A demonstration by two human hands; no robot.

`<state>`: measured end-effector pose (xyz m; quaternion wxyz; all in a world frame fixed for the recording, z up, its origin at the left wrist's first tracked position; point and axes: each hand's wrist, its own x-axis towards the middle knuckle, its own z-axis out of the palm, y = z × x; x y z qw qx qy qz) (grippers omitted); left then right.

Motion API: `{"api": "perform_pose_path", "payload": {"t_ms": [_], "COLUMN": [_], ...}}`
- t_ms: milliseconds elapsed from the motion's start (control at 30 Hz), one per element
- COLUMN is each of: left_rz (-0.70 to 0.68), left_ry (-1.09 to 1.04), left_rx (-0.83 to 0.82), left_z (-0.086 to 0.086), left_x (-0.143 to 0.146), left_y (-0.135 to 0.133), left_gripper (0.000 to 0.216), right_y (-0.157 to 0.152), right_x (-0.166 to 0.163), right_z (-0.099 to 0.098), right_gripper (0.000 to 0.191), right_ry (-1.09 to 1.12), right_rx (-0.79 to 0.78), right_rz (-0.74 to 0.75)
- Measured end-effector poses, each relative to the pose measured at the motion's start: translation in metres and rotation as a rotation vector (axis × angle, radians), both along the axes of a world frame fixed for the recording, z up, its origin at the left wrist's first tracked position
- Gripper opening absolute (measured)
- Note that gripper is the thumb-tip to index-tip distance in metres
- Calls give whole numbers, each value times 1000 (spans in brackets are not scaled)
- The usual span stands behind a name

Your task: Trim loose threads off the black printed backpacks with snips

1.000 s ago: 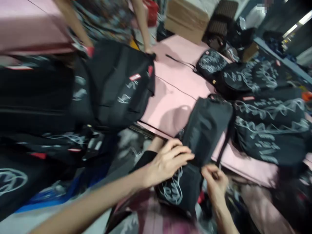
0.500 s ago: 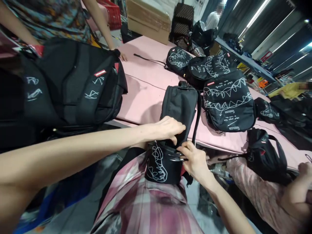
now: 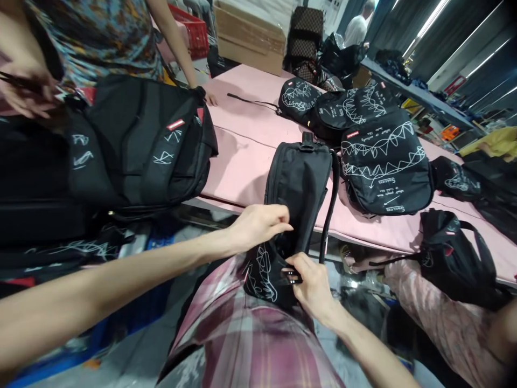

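Observation:
A small black bag (image 3: pixel 302 175) stands at the table edge in front of me, its lower part with white scribbles (image 3: pixel 264 277) resting against my lap. My left hand (image 3: pixel 262 226) is just over the bag's lower front, fingers curled and thumb close to them; anything pinched there is too small to make out. My right hand (image 3: pixel 313 283) is closed at the bag's lower edge, with what look like small metal thread snips (image 3: pixel 291 276) in it. Its thumb and fingertips touch the black fabric by the opening. A strap (image 3: pixel 329 215) hangs down the bag's right side.
Large black backpacks (image 3: pixel 137 140) lie to the left, beside a co-worker in a patterned top. More scribbled black backpacks (image 3: pixel 383 167) lie on the pink table (image 3: pixel 238 140) to the right. At far right is a co-worker's sleeve (image 3: pixel 428 296). A cardboard box (image 3: pixel 248 37) stands behind.
My left hand has moved left and slightly down off the bag's middle, its fingers more curled. The right hand has lowered slightly. At left, the co-worker's hand has lifted into view.

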<state>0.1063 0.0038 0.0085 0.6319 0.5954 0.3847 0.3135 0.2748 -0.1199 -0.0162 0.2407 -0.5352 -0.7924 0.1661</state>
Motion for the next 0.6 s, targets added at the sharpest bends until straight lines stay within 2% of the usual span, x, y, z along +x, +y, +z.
{"api": "perform_pose_path", "payload": {"t_ms": [67, 133, 200, 300, 400, 500, 600], "left_rz": [-45, -158, -157, -52, 93, 242, 273], "left_ry": [252, 464, 520, 359, 76, -94, -140], "left_rx": [-236, -439, -559, -708, -864, -875, -856], "left_z": [-3, -12, -22, -26, -22, -24, -31], "left_x": [-12, -15, -11, -1, 6, 11, 17], "left_y": [-16, -32, -43, -51, -56, -62, -69], "left_gripper": [31, 46, 50, 31, 5, 12, 13], "right_y": [-4, -5, -6, -8, -14, -21, -26], "right_x": [0, -2, -6, -10, -8, -2, 4], "right_z": [-3, -6, -9, -13, -17, -23, -27], "right_gripper": [38, 36, 31, 23, 24, 30, 31], "right_ry": [-60, -142, -230, -329, -369, -377, -382], "right_rx": [97, 212, 335, 498, 573, 558, 541], "right_rz": [-33, -48, -56, -60, -50, -20, -12]}}
